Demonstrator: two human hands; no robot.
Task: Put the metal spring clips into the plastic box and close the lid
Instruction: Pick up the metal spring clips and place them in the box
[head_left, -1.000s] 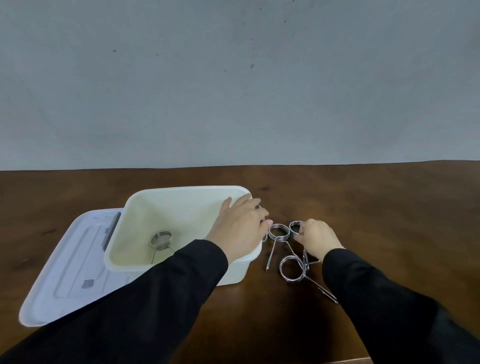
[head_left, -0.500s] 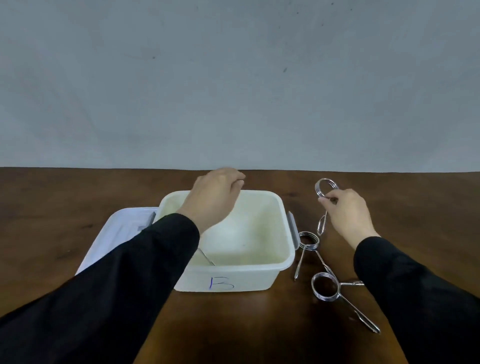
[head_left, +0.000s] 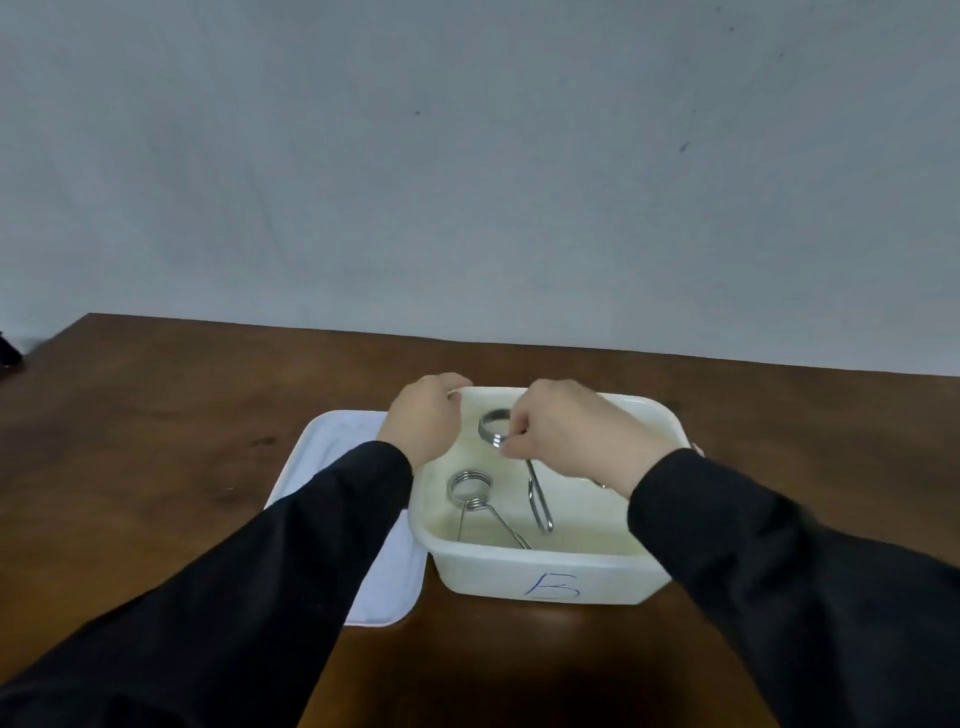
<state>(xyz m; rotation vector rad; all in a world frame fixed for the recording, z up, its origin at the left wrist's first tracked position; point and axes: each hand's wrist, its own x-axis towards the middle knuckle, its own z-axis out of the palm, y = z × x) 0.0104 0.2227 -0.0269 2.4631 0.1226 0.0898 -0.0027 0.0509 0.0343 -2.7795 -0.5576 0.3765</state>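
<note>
The white plastic box (head_left: 488, 571), marked with a blue letter on its front wall, stands open in the middle of the table. One metal spring clip (head_left: 469, 488) lies inside it at the left. My right hand (head_left: 576, 431) is shut on a second spring clip (head_left: 537, 499); it pinches the clip at the coil over the box, and the handles hang down into the inside. My left hand (head_left: 423, 415) is curled over the box's far left corner. The white lid (head_left: 337, 447) lies flat to the left, partly under the box. My right arm hides the table to the right of the box.
The brown wooden table (head_left: 208, 415) ends at a grey wall behind. Its left edge shows at the far left, with a dark object (head_left: 8, 353) just beyond it. Both black sleeves reach in from the bottom of the view.
My right hand has carried its clip from the right of the box to above the inside. My left hand has gone from above the box to its far left corner.
</note>
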